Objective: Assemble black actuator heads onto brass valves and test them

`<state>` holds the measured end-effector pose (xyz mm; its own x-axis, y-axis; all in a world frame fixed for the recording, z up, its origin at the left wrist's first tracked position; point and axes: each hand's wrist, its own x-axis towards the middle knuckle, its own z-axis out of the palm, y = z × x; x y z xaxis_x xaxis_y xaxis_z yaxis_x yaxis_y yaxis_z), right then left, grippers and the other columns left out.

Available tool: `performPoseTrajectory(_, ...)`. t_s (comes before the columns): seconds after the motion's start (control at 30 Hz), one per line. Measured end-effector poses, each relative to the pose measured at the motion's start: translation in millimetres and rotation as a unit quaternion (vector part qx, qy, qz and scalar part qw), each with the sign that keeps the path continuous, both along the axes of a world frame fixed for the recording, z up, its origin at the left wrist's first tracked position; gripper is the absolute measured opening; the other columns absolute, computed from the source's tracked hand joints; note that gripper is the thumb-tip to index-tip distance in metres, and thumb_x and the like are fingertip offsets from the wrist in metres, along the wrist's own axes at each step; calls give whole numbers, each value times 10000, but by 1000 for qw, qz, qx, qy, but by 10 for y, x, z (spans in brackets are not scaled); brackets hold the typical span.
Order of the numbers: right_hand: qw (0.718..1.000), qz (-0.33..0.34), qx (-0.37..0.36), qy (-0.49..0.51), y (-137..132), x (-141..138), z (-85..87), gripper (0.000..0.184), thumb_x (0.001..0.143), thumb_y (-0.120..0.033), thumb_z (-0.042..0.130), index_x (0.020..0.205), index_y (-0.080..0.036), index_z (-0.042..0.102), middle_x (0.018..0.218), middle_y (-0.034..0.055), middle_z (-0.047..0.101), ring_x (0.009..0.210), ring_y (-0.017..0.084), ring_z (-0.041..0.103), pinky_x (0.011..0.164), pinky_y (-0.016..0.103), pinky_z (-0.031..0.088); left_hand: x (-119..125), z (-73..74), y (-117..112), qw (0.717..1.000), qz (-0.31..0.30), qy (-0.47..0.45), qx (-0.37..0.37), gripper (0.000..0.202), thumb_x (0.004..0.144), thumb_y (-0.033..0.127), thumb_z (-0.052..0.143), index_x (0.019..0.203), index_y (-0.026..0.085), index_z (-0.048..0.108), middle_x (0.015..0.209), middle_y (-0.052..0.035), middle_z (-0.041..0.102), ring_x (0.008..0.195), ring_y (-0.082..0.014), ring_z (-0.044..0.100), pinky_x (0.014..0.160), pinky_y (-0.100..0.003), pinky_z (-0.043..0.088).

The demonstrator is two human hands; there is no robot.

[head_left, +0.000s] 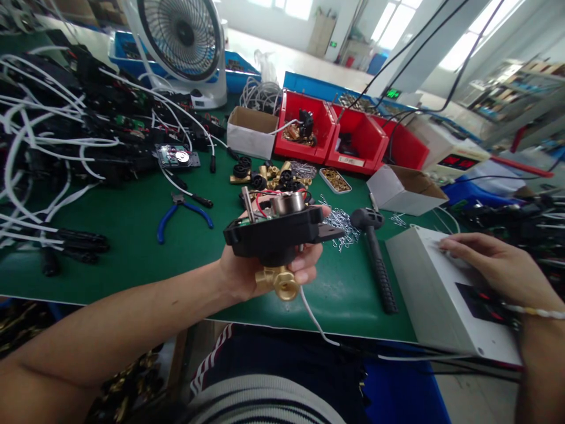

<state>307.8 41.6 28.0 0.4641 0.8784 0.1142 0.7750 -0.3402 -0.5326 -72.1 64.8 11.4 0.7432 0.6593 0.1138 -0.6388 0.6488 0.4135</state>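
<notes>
My left hand [238, 268] is closed around a black-housed motorised valve [273, 232], held up over the front of the green bench. A silver motor [288, 203], red wires and a circuit board show in its open top. Its brass valve body [280, 281] hangs below, and a white cable [311, 312] trails down from it to the right. My right hand [489, 259] rests at the top of a light grey control box [441, 282], thumb and index finger pinched on a small part there, perhaps a knob or switch. That part is mostly hidden.
Blue-handled pliers [184, 215] lie left, a black mallet [375, 259] right, beside scattered metal clips [339, 227]. Behind stand red bins [353, 138], white boxes [251, 132] and a fan [183, 44]. Cabled black units [88, 129] crowd the left.
</notes>
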Motion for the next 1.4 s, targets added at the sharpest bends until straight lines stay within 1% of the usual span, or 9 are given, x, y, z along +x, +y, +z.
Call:
performPoseTrajectory(0.13,999,-30,-20,3,-3,0,-3,496,351,-715,703,617,-296,686,721,62,680,699,288,592,621,416,441,-5,12,-6,1000,-6,-15,-3,341,930,229,413,1183,88,595,663,-22,462,510,-91,429,472,-171,441)
performPoseTrajectory(0.27,999,-45,-26,10,4,-11,-9,509,329,-709,705,628,-298,688,753,64,680,733,294,579,657,419,425,-7,26,1,999,0,-11,-33,469,964,247,205,1069,29,607,667,-50,454,491,-105,431,447,-199,436)
performPoseTrajectory(0.47,998,-58,-33,7,1,-59,28,482,315,-682,690,611,-303,681,794,62,694,852,333,592,765,445,413,-6,24,8,999,12,-13,-42,372,926,276,348,1042,31,603,690,-47,465,494,-98,437,446,-196,441)
performPoseTrajectory(0.6,998,-61,-31,3,3,-77,27,512,305,-706,691,611,-295,676,781,67,685,817,320,581,718,422,408,-7,-4,8,1000,10,-23,-13,325,836,232,540,1071,18,605,700,-25,460,526,-76,445,483,-163,454)
performPoseTrajectory(0.8,997,-68,-32,-3,8,-56,-3,641,274,-771,669,658,-258,679,762,61,677,753,275,569,660,367,388,-2,-2,21,999,20,-26,-7,362,800,237,606,1079,8,584,710,-15,453,538,-68,439,494,-157,459)
performPoseTrajectory(0.97,998,-57,-31,-2,9,-12,-25,714,256,-806,679,687,-236,686,764,58,671,707,239,543,627,337,362,-4,34,17,1000,23,-6,-12,237,905,184,406,972,55,594,692,-25,454,519,-73,436,485,-160,446)
performPoseTrajectory(1.03,997,-58,-47,12,13,-5,-27,744,214,-803,696,693,-233,695,771,56,669,694,231,533,627,337,361,-5,37,15,999,26,-8,-28,298,934,220,330,911,68,585,692,-34,453,519,-80,442,482,-171,444)
performPoseTrajectory(1.13,996,-54,-69,31,26,-25,-25,767,185,-791,717,716,-237,711,768,52,664,678,224,525,628,342,362,-3,22,15,998,31,-15,-49,406,953,297,256,930,57,584,702,-46,455,527,-92,454,486,-189,447)
performPoseTrajectory(1.4,997,-72,-38,-1,45,-127,18,688,221,-798,671,633,-247,680,751,69,667,743,256,536,682,373,374,21,-32,42,997,32,-29,-59,488,951,351,195,969,69,593,712,-55,472,534,-97,479,521,-204,469)
